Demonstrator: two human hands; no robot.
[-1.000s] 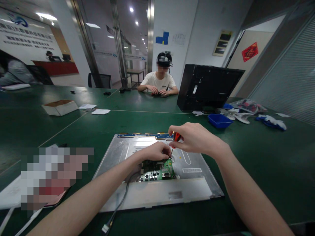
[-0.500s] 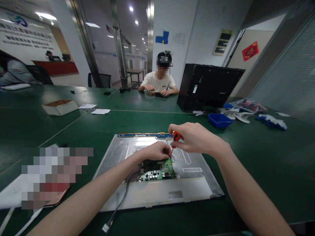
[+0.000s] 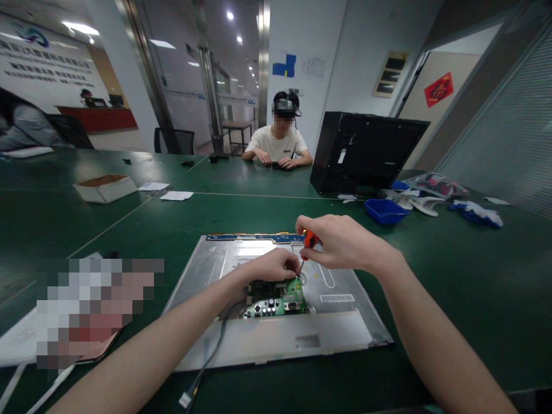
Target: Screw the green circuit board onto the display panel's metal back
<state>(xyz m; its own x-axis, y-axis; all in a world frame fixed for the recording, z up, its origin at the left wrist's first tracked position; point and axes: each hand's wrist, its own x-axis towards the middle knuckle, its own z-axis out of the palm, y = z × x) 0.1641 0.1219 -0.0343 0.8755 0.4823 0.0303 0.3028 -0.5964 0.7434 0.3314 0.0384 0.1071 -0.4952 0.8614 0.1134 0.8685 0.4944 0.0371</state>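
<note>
My right hand [image 3: 340,241] grips the red-and-black handle of a screwdriver [image 3: 309,240]. The shaft slants down and its tip meets the upper right corner of a green circuit board [image 3: 294,294]. Right beside that tip, my left hand [image 3: 276,265] has its thumb and fingers pinched together; what is between them is too small to make out. The board is on the silver metal back of a display panel [image 3: 336,328], which lies flat on the table. A grey cable [image 3: 218,345] with a white plug runs from the board's left side over the panel's front edge.
Beyond the panel stand a black monitor housing [image 3: 366,152] and a blue tray [image 3: 385,211], with gloves [image 3: 476,213] farther right. A white box [image 3: 106,188] and papers [image 3: 176,196] lie back left. A co-worker [image 3: 278,141] sits across the green table [image 3: 241,210].
My right hand and the screwdriver handle have shifted very slightly; the tip stays at the same corner. Across the table, the co-worker's hands have moved and an orange item there no longer shows.
</note>
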